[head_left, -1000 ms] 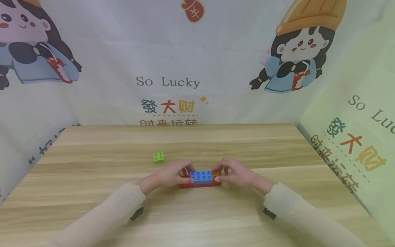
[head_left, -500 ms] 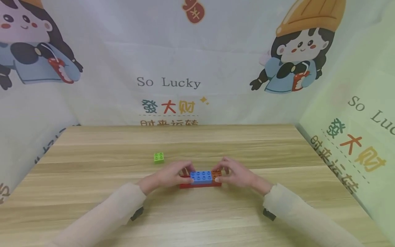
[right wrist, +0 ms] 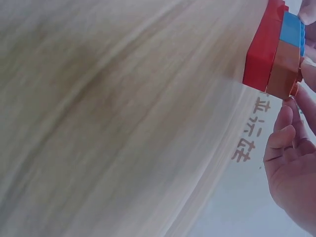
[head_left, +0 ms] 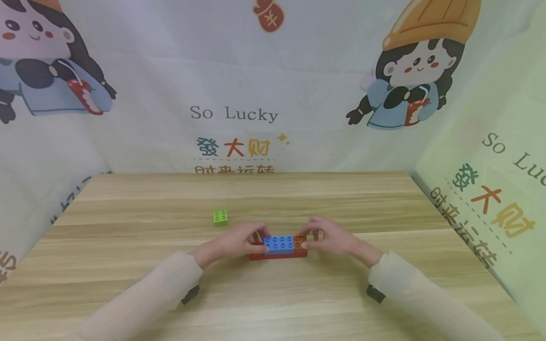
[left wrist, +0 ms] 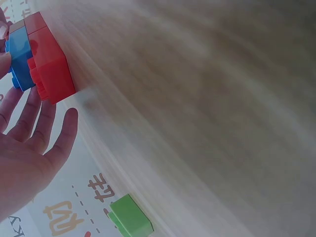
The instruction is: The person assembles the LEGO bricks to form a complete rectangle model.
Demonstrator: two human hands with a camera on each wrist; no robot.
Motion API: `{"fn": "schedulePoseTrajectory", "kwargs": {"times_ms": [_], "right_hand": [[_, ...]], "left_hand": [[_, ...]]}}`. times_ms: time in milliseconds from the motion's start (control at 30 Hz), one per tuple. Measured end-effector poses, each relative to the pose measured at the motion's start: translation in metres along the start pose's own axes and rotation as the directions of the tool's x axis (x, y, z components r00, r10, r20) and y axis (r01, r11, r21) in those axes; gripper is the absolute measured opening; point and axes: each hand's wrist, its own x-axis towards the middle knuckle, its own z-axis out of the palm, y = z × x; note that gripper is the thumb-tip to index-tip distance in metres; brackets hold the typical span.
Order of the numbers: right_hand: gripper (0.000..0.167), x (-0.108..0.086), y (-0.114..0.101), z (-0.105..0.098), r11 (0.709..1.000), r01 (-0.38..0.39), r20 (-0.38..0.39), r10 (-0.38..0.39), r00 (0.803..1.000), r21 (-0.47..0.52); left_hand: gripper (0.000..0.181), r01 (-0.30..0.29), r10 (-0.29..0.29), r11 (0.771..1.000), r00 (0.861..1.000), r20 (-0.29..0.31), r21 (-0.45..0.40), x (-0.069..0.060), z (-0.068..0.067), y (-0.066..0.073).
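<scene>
A blue toy brick (head_left: 278,243) and a brown brick (head_left: 300,241) sit side by side on a longer red brick base (head_left: 257,256), whose left end sticks out uncovered. My left hand (head_left: 232,240) pinches the blue brick near its left end, thumb in front and fingers behind. At the other end, my right hand (head_left: 334,239) has its thumb and fingertips on the brown brick. The right wrist view shows the brown brick (right wrist: 285,70) flush with the red base's end. In the left wrist view, studs show on the red base (left wrist: 54,74) beside the blue brick (left wrist: 19,58).
A lime green brick (head_left: 220,218) stands apart on the wooden table (head_left: 273,303), behind my left hand. Printed cloth (head_left: 315,123) hangs along the table's back edge and sides.
My right hand has shifted very slightly to the right, its thumb now nearer the brown brick's outer edge. The left hand and the bricks stay essentially in place.
</scene>
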Motion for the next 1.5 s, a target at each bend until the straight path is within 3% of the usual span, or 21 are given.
{"fn": "schedulePoseTrajectory", "kwargs": {"times_ms": [300, 600, 1500], "right_hand": [[0.03, 0.002, -0.002, 0.0, 1.0, -0.001, -0.003, 0.001, 1.0, -0.007], [0.031, 0.007, -0.01, 0.01, 0.984, 0.039, -0.052, -0.048, 0.997, -0.175], [0.031, 0.004, -0.009, 0.018, 0.997, 0.017, -0.073, -0.022, 0.997, -0.071]], "left_hand": [[0.027, -0.003, 0.003, 1.0, 1.0, -0.004, 0.005, 0.001, -0.001, 0.0], [0.025, -0.01, 0.01, 1.0, 1.0, 0.004, 0.003, 0.002, -0.001, 0.002], [0.025, -0.029, 0.028, 0.999, 0.999, -0.019, -0.033, 0.0, 0.003, -0.004]]}}
